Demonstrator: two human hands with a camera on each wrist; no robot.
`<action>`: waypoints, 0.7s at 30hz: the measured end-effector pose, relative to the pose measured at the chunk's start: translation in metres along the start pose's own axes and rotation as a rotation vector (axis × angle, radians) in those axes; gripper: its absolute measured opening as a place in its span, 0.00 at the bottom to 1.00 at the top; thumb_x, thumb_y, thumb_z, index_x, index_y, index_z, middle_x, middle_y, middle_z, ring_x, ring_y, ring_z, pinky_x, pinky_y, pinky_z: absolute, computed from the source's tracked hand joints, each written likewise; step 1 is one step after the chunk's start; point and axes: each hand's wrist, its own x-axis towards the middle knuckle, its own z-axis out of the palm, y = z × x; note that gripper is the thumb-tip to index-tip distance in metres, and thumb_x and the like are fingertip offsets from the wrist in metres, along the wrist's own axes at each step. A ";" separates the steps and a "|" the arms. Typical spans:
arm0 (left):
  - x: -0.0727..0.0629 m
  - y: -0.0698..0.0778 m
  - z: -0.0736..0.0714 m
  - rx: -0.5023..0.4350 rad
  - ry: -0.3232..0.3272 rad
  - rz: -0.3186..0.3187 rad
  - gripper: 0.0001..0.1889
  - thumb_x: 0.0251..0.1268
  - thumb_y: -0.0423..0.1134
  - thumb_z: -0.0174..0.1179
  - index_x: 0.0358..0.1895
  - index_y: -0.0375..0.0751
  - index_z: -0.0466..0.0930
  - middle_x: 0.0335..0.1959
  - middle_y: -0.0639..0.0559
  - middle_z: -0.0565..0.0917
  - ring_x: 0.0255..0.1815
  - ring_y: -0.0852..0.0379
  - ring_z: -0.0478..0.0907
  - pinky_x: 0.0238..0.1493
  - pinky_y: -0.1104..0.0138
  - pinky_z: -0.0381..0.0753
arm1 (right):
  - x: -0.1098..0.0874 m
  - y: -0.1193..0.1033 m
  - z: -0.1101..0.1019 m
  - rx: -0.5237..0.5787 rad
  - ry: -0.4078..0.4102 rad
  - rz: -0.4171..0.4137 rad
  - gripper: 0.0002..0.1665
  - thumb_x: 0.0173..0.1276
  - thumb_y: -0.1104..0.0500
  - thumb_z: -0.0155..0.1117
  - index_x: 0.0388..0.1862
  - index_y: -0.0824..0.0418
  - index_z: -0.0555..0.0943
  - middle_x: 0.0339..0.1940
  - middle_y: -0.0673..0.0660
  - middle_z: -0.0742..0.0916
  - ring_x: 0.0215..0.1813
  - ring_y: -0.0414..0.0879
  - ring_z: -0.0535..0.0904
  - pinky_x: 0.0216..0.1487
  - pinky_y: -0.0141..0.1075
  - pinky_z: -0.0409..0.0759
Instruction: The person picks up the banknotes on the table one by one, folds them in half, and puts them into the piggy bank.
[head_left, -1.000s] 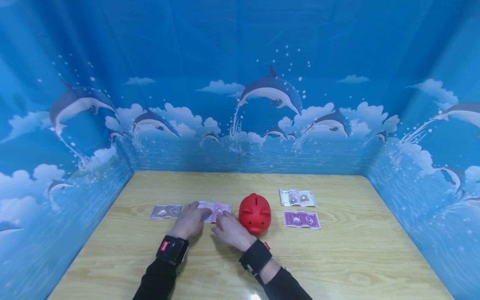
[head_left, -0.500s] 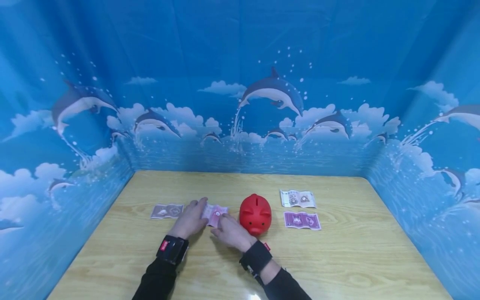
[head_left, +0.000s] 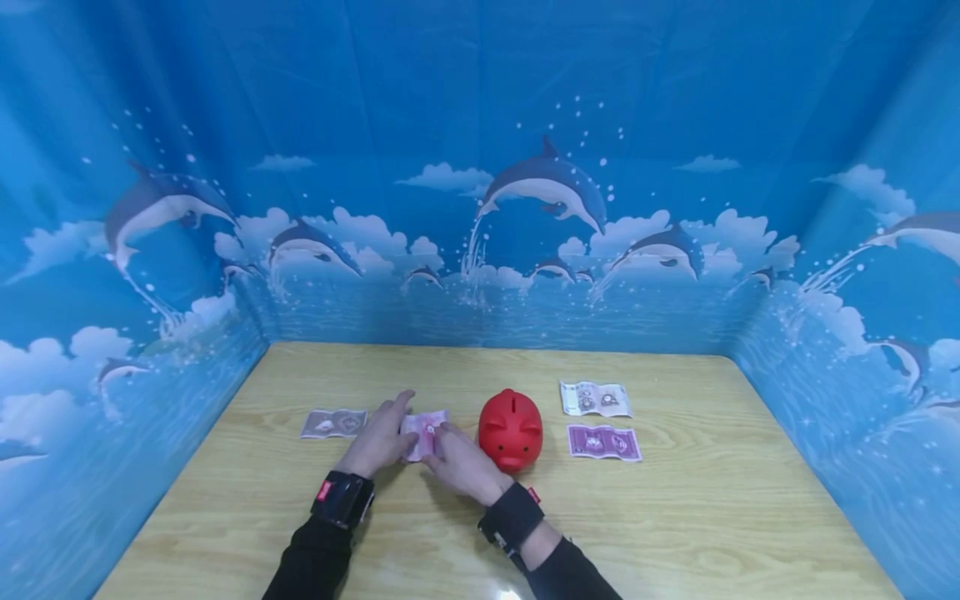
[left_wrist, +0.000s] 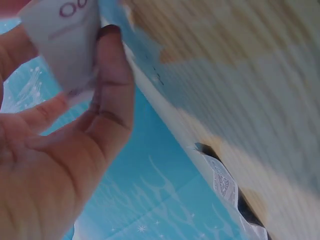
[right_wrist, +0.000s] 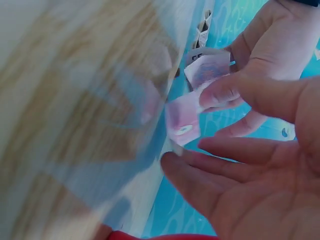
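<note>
A pink banknote (head_left: 424, 435) lies between the two hands on the table, bent and partly covered by fingers. My left hand (head_left: 379, 439) holds its left end; in the left wrist view, thumb and fingers pinch the curled banknote (left_wrist: 67, 42). My right hand (head_left: 463, 462) is at the other end. In the right wrist view the right thumb lies against the banknote (right_wrist: 182, 117), with the right fingers below it. Just beside the right hand stands a red piggy bank (head_left: 510, 427), its top slot facing up.
A greyish-brown banknote (head_left: 333, 423) lies left of the left hand. Right of the piggy bank are a whitish banknote (head_left: 596, 399) and a purple banknote (head_left: 603, 442). A blue dolphin-print curtain (head_left: 480, 308) borders the wooden table (head_left: 712, 517) at back and sides.
The pink banknote's left end has moved right and toward the person, so less of its length shows. My left hand has spread its fingers upward. The right hand has barely moved.
</note>
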 end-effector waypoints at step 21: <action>0.006 0.007 -0.016 -0.231 0.210 0.157 0.26 0.56 0.26 0.64 0.61 0.38 0.76 0.47 0.41 0.83 0.40 0.49 0.80 0.41 0.61 0.80 | 0.004 -0.003 -0.003 0.060 0.409 -0.167 0.33 0.59 0.78 0.61 0.63 0.57 0.78 0.71 0.66 0.71 0.68 0.60 0.72 0.62 0.46 0.78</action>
